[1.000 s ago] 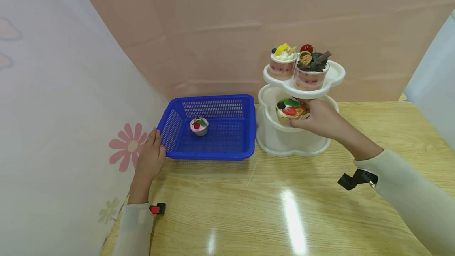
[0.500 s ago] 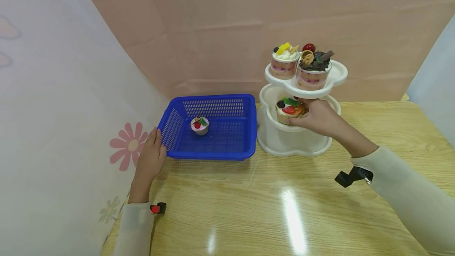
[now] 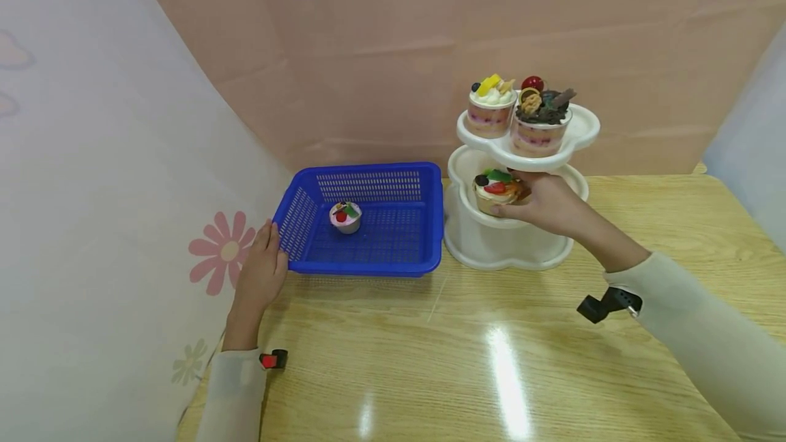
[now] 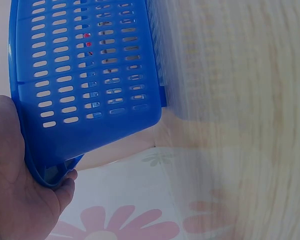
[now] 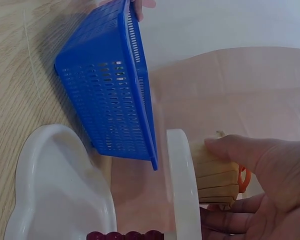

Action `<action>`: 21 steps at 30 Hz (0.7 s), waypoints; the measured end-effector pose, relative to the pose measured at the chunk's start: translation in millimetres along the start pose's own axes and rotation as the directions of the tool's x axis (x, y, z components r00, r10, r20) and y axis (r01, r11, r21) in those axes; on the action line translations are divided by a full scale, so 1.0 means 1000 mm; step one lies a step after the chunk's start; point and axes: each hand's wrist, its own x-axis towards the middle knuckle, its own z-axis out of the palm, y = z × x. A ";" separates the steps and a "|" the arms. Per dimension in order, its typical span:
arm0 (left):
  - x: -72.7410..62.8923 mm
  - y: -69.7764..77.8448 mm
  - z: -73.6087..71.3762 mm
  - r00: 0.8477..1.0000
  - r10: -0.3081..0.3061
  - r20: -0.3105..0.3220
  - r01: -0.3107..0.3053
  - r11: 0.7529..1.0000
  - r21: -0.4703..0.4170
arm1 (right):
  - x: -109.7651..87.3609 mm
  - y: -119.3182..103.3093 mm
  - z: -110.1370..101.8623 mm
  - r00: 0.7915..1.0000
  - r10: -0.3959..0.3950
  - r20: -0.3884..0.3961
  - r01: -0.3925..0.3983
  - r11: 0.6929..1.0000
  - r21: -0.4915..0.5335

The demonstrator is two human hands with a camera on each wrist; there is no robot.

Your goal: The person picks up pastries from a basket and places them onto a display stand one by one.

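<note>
Fingers and thumb of my right hand grip a fruit tart from its right side. It has a strawberry, a dark berry and green slices on top; the right wrist view shows its beige pleated side. The tart is in the lower tier of a white two-tier stand, beneath the upper tier. My left hand holds the left rim of a blue plastic basket, thumb on one side and fingers on the other in the left wrist view. A small cupcake with a red topping sits in the basket.
On the upper tier stand a dessert cup with cream and yellow fruit and a chocolate-topped dessert cup. The wooden table extends in front. A flowered curtain borders the left, a pinkish-tan backdrop the rear.
The fruit tart has shifted slightly left within the lower tier, my right hand moving with it. My left hand, the basket and the cupcake stay put.
</note>
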 end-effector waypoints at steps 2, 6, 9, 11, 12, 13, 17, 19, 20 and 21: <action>0.000 0.001 0.000 1.000 -0.004 0.001 0.004 1.000 -0.001 | -0.001 0.001 0.000 1.000 -0.015 0.004 0.015 1.000 0.008; -0.001 0.001 0.000 1.000 -0.007 0.002 0.007 1.000 0.001 | -0.005 0.003 0.000 0.999 -0.036 0.008 0.036 0.999 0.024; 0.000 0.001 0.000 1.000 -0.003 0.005 0.003 1.000 0.007 | -0.013 0.002 0.000 0.999 -0.026 0.018 0.025 0.999 0.038; 0.000 0.001 0.000 1.000 -0.002 0.009 0.002 1.000 0.009 | -0.019 0.000 -0.001 1.000 -0.020 0.017 0.019 0.999 0.041; 0.001 0.001 0.000 1.000 -0.002 0.010 0.002 1.000 0.010 | -0.021 -0.001 -0.001 1.000 -0.017 0.014 0.016 0.999 0.038; 0.001 0.002 0.000 1.000 -0.003 0.011 0.003 1.000 0.009 | -0.024 -0.003 -0.002 1.000 -0.019 0.010 0.018 0.999 0.032; 0.001 0.003 -0.001 1.000 -0.006 0.008 0.006 1.000 0.009 | -0.033 -0.011 -0.005 1.000 0.006 -0.023 -0.006 1.000 -0.023; 0.000 0.003 -0.002 1.000 -0.007 0.007 0.007 1.000 0.009 | -0.038 -0.017 -0.005 0.999 0.029 -0.043 -0.032 0.998 -0.062; 0.000 0.003 -0.002 1.000 -0.007 0.008 0.007 1.000 0.011 | -0.041 -0.020 -0.005 0.998 0.039 -0.056 -0.044 0.995 -0.088; 0.000 0.003 -0.002 1.000 -0.007 0.011 0.007 1.000 0.009 | -0.044 -0.023 -0.004 0.996 0.045 -0.074 -0.053 0.992 -0.118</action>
